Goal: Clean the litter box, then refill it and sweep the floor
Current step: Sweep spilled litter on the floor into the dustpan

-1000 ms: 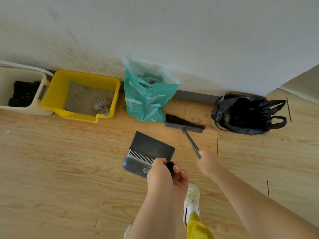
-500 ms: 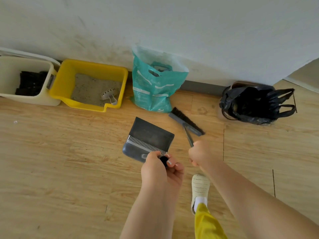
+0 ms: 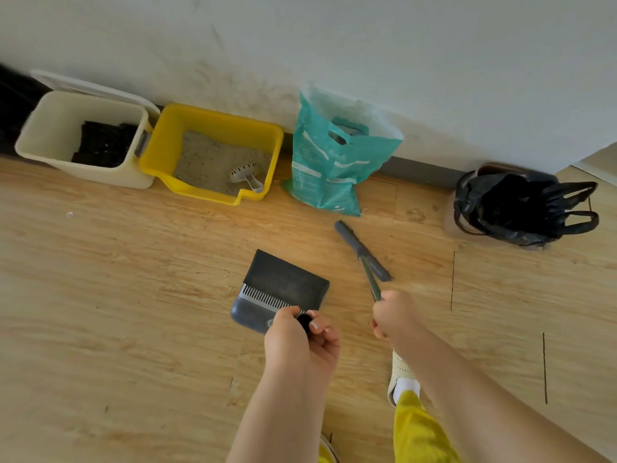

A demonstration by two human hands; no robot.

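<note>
Sweeping is underway: left hand gripping the dustpan, right hand gripping the broom; the litter box looks filled.

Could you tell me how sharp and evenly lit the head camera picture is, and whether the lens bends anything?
Head view: soft, even daylight, no glare; the broom head is slightly motion-blurred, as is the frame's left edge; the wide lens bows the baseboard and wall line; the dustpan looks sharp.
</note>
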